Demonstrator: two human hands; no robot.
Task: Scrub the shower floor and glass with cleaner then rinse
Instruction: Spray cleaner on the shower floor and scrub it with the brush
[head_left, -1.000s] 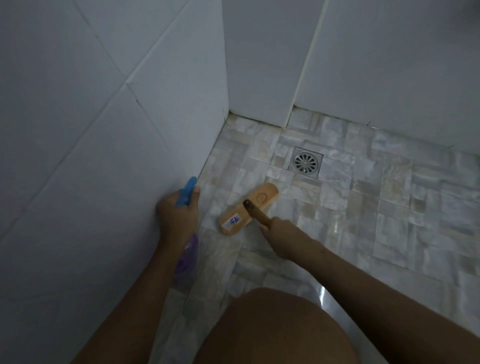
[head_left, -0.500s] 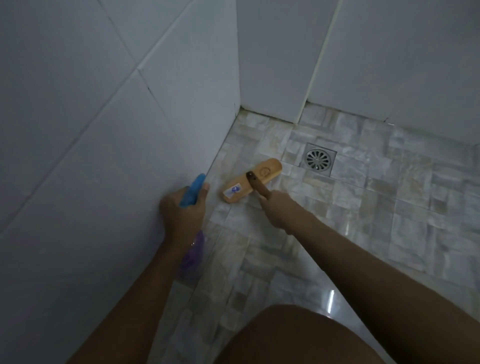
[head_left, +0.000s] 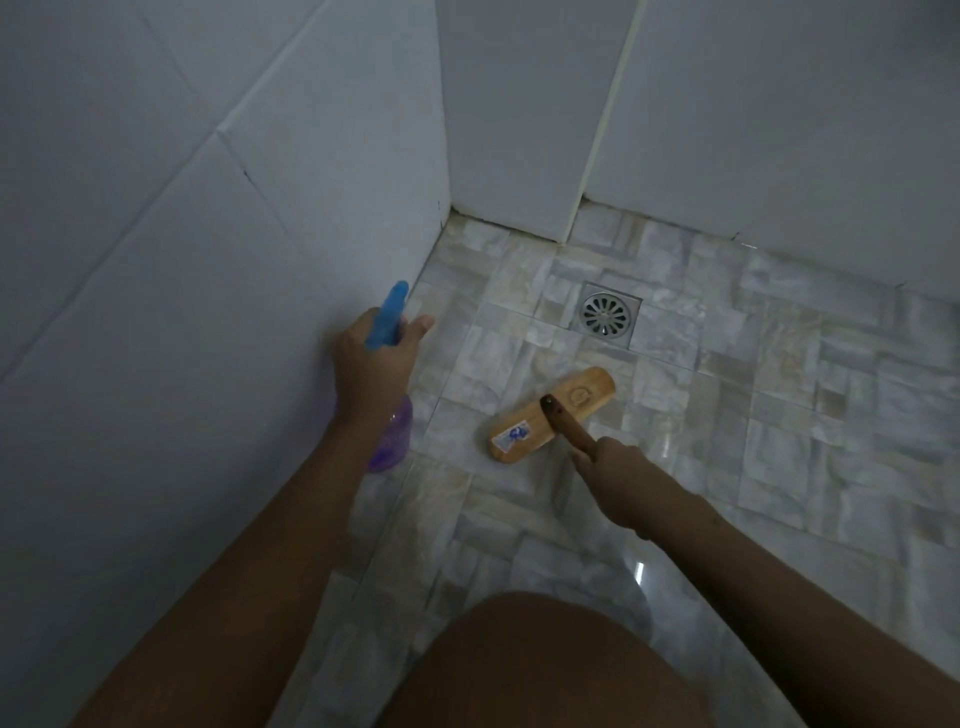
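Wooden-backed scrub brush (head_left: 553, 414) on tiled shower floor (head_left: 779, 415): scrubbing step.
Fingers of right hand (head_left: 618, 478) clamp handle (head_left: 570, 430), of left hand (head_left: 371, 364) a purple spray bottle (head_left: 392, 441); next, firm strokes.

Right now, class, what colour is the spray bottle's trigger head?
The trigger head is blue; the head view shows it.

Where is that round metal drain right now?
In the head view, the drain sits in the tiled floor right of centre, just beyond the wooden scrub brush held by the right hand.
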